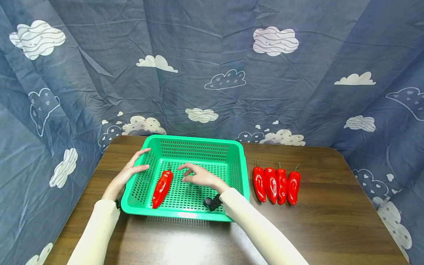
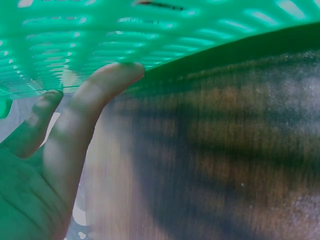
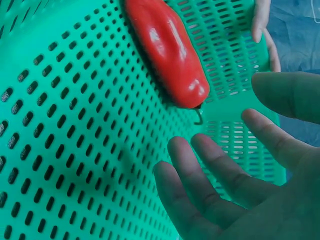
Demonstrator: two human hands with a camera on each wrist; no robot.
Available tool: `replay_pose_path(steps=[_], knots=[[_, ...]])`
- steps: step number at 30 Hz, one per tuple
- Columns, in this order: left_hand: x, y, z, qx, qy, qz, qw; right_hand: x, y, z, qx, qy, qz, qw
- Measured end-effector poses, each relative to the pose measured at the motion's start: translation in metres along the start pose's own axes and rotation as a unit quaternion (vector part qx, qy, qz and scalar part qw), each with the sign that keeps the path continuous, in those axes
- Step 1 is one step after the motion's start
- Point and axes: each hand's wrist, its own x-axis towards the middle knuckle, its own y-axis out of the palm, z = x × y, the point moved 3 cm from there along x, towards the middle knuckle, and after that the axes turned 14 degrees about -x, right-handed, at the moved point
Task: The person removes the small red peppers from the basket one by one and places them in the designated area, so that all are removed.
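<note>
A green plastic basket (image 1: 188, 214) with slotted walls stands on the table. One red pepper (image 1: 162, 188) lies inside, towards its left, stem pointing to the far side. My left hand (image 1: 124, 177) holds the basket's left side, its thumb and a finger reaching over the rim; in the left wrist view, other fingers (image 2: 82, 117) lie against the outer wall. My right hand (image 1: 202, 176) hovers inside the basket, right of the pepper, with loosely bent fingers and nothing in them. The right wrist view shows a gap between those fingers and the pepper's stem (image 3: 199, 116).
Several more red peppers (image 1: 270, 186) lie side by side on the brown wooden table (image 1: 331, 206), right of the basket, stems away from me. A blue cloth (image 1: 198, 44) with white clouds hangs behind and at both sides. A dark wrist strap (image 1: 213, 203) circles my right wrist.
</note>
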Motion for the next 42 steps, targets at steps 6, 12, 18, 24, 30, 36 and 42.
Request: replay_pose_path(steps=[6, 12, 18, 24, 30, 36, 42], knots=[[0.001, 0.000, 0.000, 0.007, 0.005, 0.000, 1.0000, 0.004, 0.006, 0.002, -0.016, 0.006, 0.012, 0.9998], [0.000, 0.000, 0.001, 0.003, 0.001, 0.000, 1.0000, 0.013, 0.014, 0.005, -0.036, 0.007, 0.028, 0.9989], [0.001, -0.001, 0.000, 0.011, 0.006, -0.001, 0.9999, 0.021, 0.023, 0.010, -0.036, 0.008, 0.038, 0.9986], [0.001, -0.001, 0.000, 0.019, 0.009, -0.004, 0.9998, 0.026, 0.028, 0.015, -0.031, 0.011, 0.051, 0.9982], [0.001, -0.001, 0.001, 0.015, 0.006, -0.002, 0.9999, 0.030, 0.031, 0.014, -0.024, 0.030, 0.055, 0.9978], [0.001, -0.001, 0.001, 0.014, 0.004, -0.002, 0.9999, 0.035, 0.035, 0.015, -0.025, 0.018, 0.060, 0.9977], [0.001, -0.002, 0.002, 0.015, 0.002, -0.002, 0.9999, 0.039, 0.038, 0.018, -0.076, 0.012, 0.057, 0.9954]])
